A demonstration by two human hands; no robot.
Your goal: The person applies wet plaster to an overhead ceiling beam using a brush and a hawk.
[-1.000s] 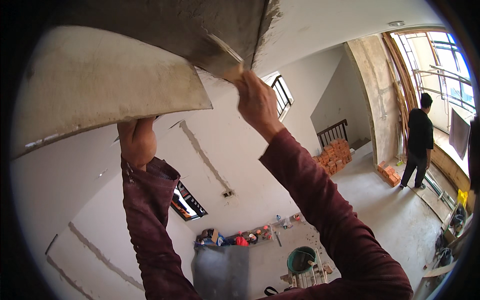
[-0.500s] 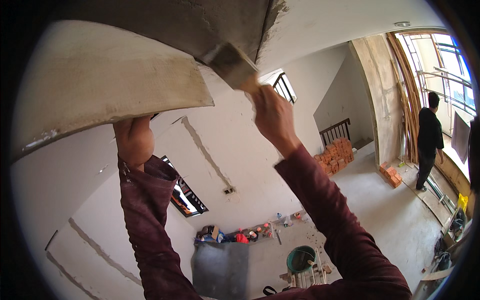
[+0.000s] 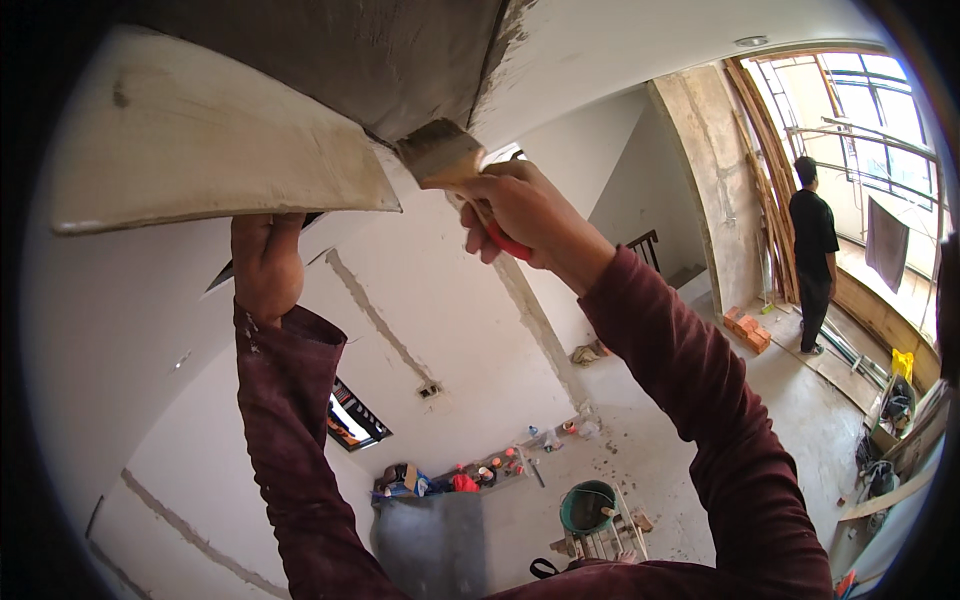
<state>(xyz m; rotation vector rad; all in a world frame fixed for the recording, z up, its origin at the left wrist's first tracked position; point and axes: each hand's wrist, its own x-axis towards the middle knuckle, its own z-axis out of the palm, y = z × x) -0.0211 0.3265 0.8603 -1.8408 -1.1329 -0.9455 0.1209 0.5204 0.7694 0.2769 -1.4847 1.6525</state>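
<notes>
Far left, one pale board (image 3: 220,140), tilted, spans the upper view. One left hand (image 3: 268,265) rises to its lower edge; the fingers are hidden by the board, so how far apart that grip stands cannot be told. One small window (image 3: 352,420) lies low in the wall behind the left sleeve. Above, one dark patch (image 3: 400,55) of ceiling narrows to a corner near the board's right end. One flat tool (image 3: 438,150), grey and broad-headed, has its head at this corner; contact cannot be made out. One right hand (image 3: 535,210) is clamped on its handle, the fingers curled together around it and a red part showing beneath. Below, one green bucket (image 3: 588,507) stands by wooden slats (image 3: 595,545), well out from the floor's edge along the wall. Farther right, one small stack of bricks (image 3: 747,330) sits on the floor near its window-side edge. One person (image 3: 815,235) in black stands beside it. One grey cloth (image 3: 887,243) hangs at the far right, above one yellow bag (image 3: 903,364).
</notes>
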